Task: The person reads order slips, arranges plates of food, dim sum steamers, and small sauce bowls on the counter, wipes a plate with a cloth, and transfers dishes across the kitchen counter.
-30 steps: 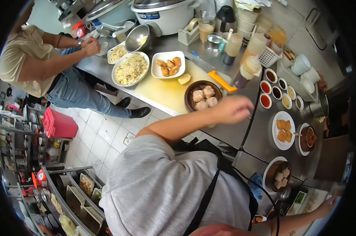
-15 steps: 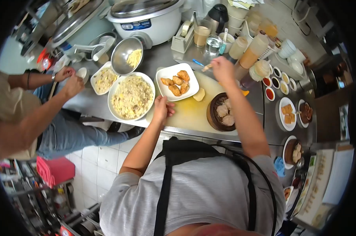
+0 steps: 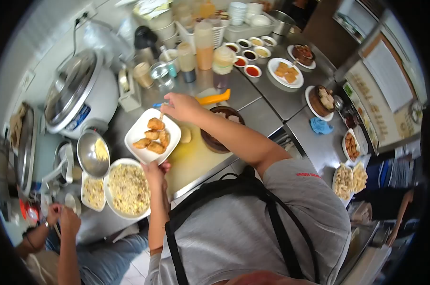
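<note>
A white square plate [image 3: 135, 129] holds several golden-brown fried pieces [image 3: 152, 136]. My left hand [image 3: 155, 174] grips the plate's near edge. Above its far right side, my right hand [image 3: 179, 106] pinches a thin wooden-looking stick [image 3: 162, 114], whose lower end is at the topmost fried piece. Beside the plate a pale yellow round piece [image 3: 186, 135] lies on the cutting board [image 3: 191, 164]. Under my right forearm a round steamer [image 3: 215, 141] with dumplings is partly hidden. An orange handle [image 3: 214, 97] shows behind that forearm.
Fried rice [image 3: 128, 189] and a metal bowl [image 3: 88, 154] stand at the left, near a co-worker's hands [image 3: 63, 216]. A rice cooker [image 3: 87, 102] is behind them. Sauce bottles [image 3: 204, 45], sauce dishes [image 3: 252, 71] and plated food [image 3: 285, 72] line the back and right.
The view has turned toward the right. My right hand has come from beyond the board to the plate with the stick. My left hand has closed on the plate's edge.
</note>
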Demonstrator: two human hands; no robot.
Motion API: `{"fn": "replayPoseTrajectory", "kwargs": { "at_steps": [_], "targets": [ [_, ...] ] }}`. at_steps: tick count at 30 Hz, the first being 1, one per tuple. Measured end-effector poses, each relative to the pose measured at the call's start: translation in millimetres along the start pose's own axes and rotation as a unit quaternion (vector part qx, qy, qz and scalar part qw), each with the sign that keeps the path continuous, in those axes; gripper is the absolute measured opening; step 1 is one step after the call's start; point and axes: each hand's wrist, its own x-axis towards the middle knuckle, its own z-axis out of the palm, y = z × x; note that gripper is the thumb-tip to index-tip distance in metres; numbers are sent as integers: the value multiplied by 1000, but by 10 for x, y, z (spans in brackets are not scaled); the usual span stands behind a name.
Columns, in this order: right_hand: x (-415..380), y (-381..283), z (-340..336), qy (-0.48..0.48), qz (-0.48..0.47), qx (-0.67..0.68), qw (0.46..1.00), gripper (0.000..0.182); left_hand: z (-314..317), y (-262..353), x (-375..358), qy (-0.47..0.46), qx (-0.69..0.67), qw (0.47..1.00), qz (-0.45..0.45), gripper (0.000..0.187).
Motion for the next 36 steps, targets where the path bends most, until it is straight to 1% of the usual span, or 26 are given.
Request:
{"fn": "replayPoseTrajectory", "kwargs": {
  "at_steps": [1, 2, 3, 5, 7, 9, 11, 13, 15, 17, 18, 19, 21, 23, 24, 25, 27, 29, 30, 31, 33, 34, 35, 36],
  "targets": [
    [-71, 12, -199, 32, -25, 16, 999, 36, 12, 112, -14, -24, 22, 999, 9, 31],
    [-139, 82, -425, 40, -26, 16, 999, 38, 84, 266, -70, -34, 41, 998, 16, 30],
    [-203, 196, -667, 47, -8, 12, 999, 37, 191, 429, -138, -46, 59, 997, 24, 30],
    [-342, 486, -1162, 57, 26, 10, 998, 37, 465, 722, -271, -99, 93, 990, 35, 30],
    [-514, 911, -1606, 85, 79, 41, 992, 33, 792, 928, -324, -178, 109, 978, 25, 30],
    [-749, 1238, -2120, 114, 114, -10, 987, 31, 1198, 1009, -311, -232, 114, 966, -1, 29],
    [-997, 1610, -2615, 163, 125, 7, 979, 31, 1702, 965, -260, -294, 113, 948, -36, 30],
    [-1240, 2097, -3093, 190, 166, -23, 968, 28, 2266, 852, -217, -349, 109, 928, -68, 32],
    [-1472, 2425, -3585, 201, 205, -72, 955, 25, 2849, 612, -155, -390, 107, 910, -87, 33],
    [-1678, 2769, -3979, 232, 231, -6, 945, 24, 3447, 330, -135, -429, 108, 891, -108, 31],
    [-1755, 2876, -4143, 239, 312, 127, 911, 24, 3729, 189, -143, -421, 107, 892, -129, 30],
    [-1834, 3087, -4290, 225, 332, 145, 905, 28, 3976, 4, -86, -444, 99, 878, -148, 28],
    [-1967, 3342, -4488, 222, 381, 198, 876, 29, 4405, -312, -78, -450, 69, 871, -184, 28],
    [-2034, 3542, -4588, 259, 401, 262, 839, 33, 4819, -587, -52, -441, 73, 863, -235, 25],
    [-2070, 3653, -4612, 277, 409, 293, 819, 35, 5028, -701, -105, -438, 80, 874, -195, 24],
    [-2123, 3849, -4633, 279, 390, 365, 798, 39, 5250, -792, -194, -418, 96, 886, -174, 25],
    [-2070, 3789, -4659, 249, 396, 445, 764, 40, 5690, -1078, -170, -446, 136, 860, -208, 20],
    [-1931, 3696, -4588, 203, 418, 419, 780, 44, 6147, -1414, -190, -410, 165, 863, -245, 21],
    [-1874, 3697, -4541, 204, 395, 426, 788, 45, 6342, -1533, -246, -421, 174, 859, -235, 21],
    [-1794, 3784, -4521, 203, 400, 410, 794, 47, 6530, -1651, -305, -433, 183, 853, -225, 22],
    [-1632, 3939, -4493, 321, 437, 381, 749, 36, 6871, -1942, -351, -452, 185, 847, -208, 25],
    [-1623, 4163, -4484, 358, 428, 379, 738, 37, 7012, -2083, -363, -446, 158, 857, -203, 33],
    [-1632, 4460, -4479, 395, 419, 374, 727, 37, 7085, -2047, -464, -424, 186, 868, -177, 38],
    [-1633, 4718, -4585, 433, 410, 366, 714, 38, 7207, -2095, -410, -465, 177, 844, -199, 40]
  ]
}}
